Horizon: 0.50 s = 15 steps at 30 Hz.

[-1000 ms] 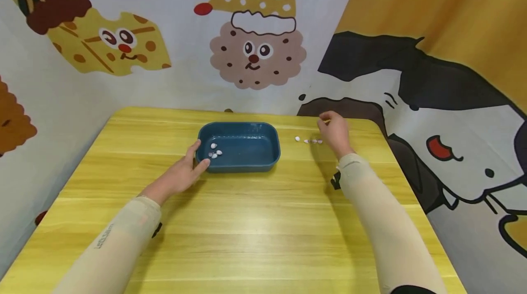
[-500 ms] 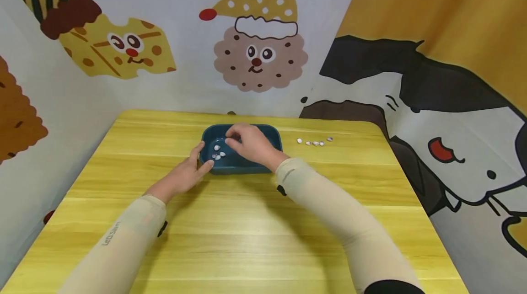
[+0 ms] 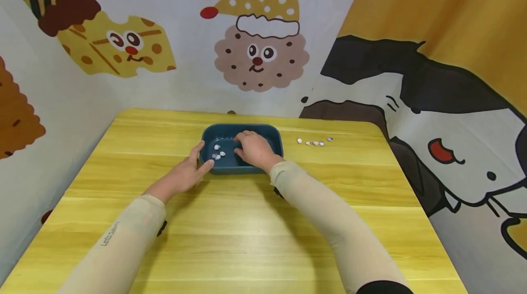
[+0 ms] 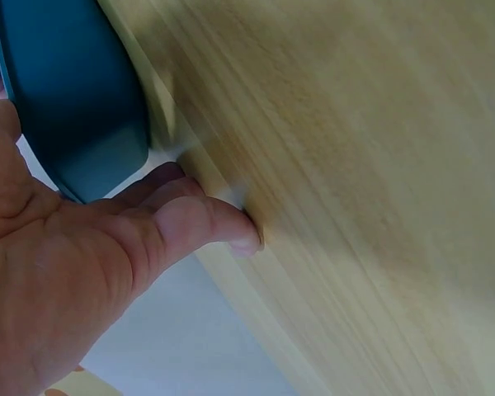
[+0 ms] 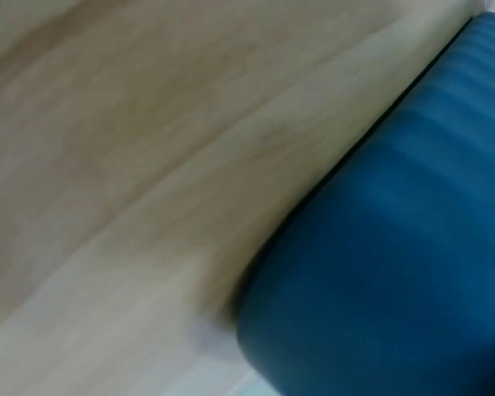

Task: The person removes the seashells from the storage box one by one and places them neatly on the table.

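1. Since the frame half a second ago, we find the right hand (image 3: 255, 149) shifted slightly rightward over the tray (image 3: 239, 171), its thumb and forefinger now apart where they then met; the left hand (image 3: 181, 176) keeps its place, as does the outer row of pieces (image 3: 315, 143).
2. Right hand: we record it reaching down into the tray's right half; a gap shows between thumb and forefinger; the other fingers are largely hidden, so we cannot tell whether they grip anything.
3. Left hand: it rests against the tray's left end, thumb and forefinger spread; the thumb lies at the near left corner, the forefinger along the left wall; in the left wrist view the remaining fingers bend beside the tray, and we cannot tell whether they press on the table (image 3: 247, 239).
4. Tray: dark blue with rounded corners; it sits flat near the table's far edge; in the right wrist view its outer wall is blurred.
5. Pieces: we count four in the inner cluster (image 3: 223, 153), small and pale, at the tray's left; five more form the outer row on the table, right of the tray.
6. Surroundings: pale sleeves (image 3: 119, 243) cover both forearms; behind the wood-grain table hangs a printed backdrop (image 3: 164, 97), bearing a cheese figure (image 3: 162, 58) and a capped biscuit figure (image 3: 260, 74).
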Available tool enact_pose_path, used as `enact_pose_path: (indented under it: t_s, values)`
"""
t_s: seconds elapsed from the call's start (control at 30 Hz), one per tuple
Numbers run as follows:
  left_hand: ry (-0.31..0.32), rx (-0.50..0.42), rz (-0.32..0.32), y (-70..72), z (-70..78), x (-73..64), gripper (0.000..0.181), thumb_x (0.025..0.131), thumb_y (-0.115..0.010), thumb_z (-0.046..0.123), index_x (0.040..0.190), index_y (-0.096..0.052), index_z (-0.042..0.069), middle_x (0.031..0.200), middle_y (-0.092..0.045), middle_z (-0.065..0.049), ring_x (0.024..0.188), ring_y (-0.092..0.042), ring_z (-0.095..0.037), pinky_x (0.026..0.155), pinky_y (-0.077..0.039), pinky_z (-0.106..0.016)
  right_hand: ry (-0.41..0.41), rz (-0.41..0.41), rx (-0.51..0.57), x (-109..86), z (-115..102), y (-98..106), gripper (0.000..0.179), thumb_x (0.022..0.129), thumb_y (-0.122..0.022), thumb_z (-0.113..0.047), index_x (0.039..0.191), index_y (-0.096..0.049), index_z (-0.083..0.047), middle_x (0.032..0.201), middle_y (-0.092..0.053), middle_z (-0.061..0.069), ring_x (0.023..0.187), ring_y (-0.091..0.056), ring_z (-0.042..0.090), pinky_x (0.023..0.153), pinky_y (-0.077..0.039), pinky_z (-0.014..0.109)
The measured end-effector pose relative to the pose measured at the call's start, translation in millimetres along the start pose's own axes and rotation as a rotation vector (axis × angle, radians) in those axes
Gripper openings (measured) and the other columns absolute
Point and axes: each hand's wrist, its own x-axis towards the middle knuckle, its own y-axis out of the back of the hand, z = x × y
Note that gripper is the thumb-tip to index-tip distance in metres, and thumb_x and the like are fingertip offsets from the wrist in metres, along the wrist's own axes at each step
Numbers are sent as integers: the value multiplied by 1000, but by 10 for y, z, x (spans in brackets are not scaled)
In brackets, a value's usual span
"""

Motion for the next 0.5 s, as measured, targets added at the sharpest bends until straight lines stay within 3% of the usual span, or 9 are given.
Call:
enact_pose_path:
  t_s: [0.07, 0.13, 0.3, 0.5]
  values:
    - [-9, 6, 9, 4, 3, -3, 94, 94, -28, 75, 158, 18, 25, 113, -68, -21, 96, -66, -26, 112, -31, -64, 0, 8, -36, 1, 30, 7, 35, 96, -65, -35, 127, -62, -19, 124, -63, 0, 113, -59, 19, 97, -51, 35]
    - [-12, 8, 11, 6, 4, -7, 93, 94, -28, 75, 158, 18, 24, 118, -66, -23, 96, -66, -27, 112, -32, -63, -5, 12, -73, 1, 59, 14, 37, 95, -66, -36, 127, -62, -19, 125, -63, 0, 115, -58, 21, 100, -50, 37]
    - [-8, 8, 4, 6, 2, -12, 92, 95, -28, 73, 158, 18, 23, 100, -71, -17, 84, -67, -24, 110, -34, -61, -60, -22, -123, -3, 134, 4, 45, 92, -69, -41, 130, -60, -19, 129, -61, 1, 118, -56, 24, 103, -46, 42]
    - [-10, 12, 11, -6, 8, -13, 93, 95, -28, 74, 158, 18, 23, 113, -69, -21, 85, -67, -22, 110, -33, -62, -98, -93, -117, -5, 214, -22, 49, 92, -66, -49, 134, -58, -24, 135, -58, 2, 123, -55, 25, 106, -45, 46]
